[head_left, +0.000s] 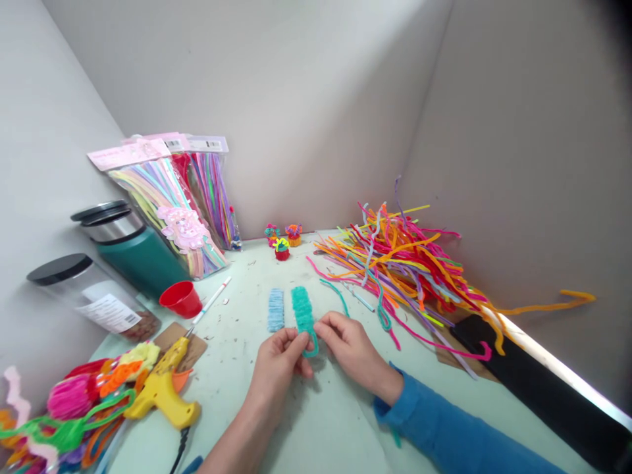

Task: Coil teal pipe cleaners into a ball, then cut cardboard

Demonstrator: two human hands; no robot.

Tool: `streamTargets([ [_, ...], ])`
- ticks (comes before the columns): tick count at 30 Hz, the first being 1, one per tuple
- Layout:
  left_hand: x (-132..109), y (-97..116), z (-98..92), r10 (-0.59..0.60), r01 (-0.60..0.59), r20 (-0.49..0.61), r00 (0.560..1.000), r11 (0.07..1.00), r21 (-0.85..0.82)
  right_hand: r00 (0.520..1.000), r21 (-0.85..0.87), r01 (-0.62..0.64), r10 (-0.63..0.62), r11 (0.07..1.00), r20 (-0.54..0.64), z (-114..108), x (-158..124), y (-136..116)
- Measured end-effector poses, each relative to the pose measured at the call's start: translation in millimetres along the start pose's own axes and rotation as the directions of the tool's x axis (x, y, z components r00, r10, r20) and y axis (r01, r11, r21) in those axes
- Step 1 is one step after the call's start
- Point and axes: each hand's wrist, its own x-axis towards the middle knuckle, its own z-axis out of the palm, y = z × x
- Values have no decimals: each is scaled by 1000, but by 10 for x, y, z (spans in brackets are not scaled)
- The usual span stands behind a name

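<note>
My left hand and my right hand meet over the pale table, both pinching the near end of a teal coiled pipe-cleaner strip that lies flat and runs away from me. Just left of the strip lies a light blue coiled strip, untouched. A loose teal pipe cleaner curves on the table just beyond my right hand. My right arm wears a blue sleeve.
A heap of loose coloured pipe cleaners fills the right. Small finished pipe-cleaner pieces stand at the back. On the left are packaged pipe cleaners, a green flask, a clear jar, a red cup and a yellow glue gun.
</note>
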Motion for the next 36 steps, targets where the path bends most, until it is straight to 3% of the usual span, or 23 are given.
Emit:
streamTargets([
  [3,17,-7,-47,-8,8,-15,1000,999,-43,993,-162,27,-45,986,-109,-191,122,98],
  [7,51,-40,-85,-50,49,-3,999,991,-127,976,-296,-88,23,951,-217,-504,295,200],
  [13,65,-78,-85,-68,65,-19,998,992,-106,993,-569,-61,108,820,49,-814,106,-49],
  [16,54,-71,-85,-53,51,-18,998,994,-99,972,-722,-68,208,688,106,-821,-146,-149],
  [18,52,-66,-89,-45,43,-21,999,996,-83,962,-756,-79,249,649,112,-783,-276,-152],
  [21,59,-69,-102,-33,32,-10,999,996,-85,963,-622,-159,259,767,72,-707,-352,-116],
  [23,66,-75,-114,-27,27,1,1000,994,-103,953,-397,-249,296,883,60,-654,-341,-106],
  [25,66,-77,-123,-18,19,7,1000,993,-117,940,-136,-311,326,941,104,-593,-308,-118],
  [27,53,-70,-124,-1,5,28,1000,991,-136,944,83,-313,299,946,141,-521,-258,-144],
  [30,16,-48,-109,36,-19,88,995,983,-182,963,292,-267,246,918,106,-393,-145,-179],
  [36,-36,-25,-79,49,42,326,944,963,-266,982,446,-184,182,876,47,-78,74,-120],
])
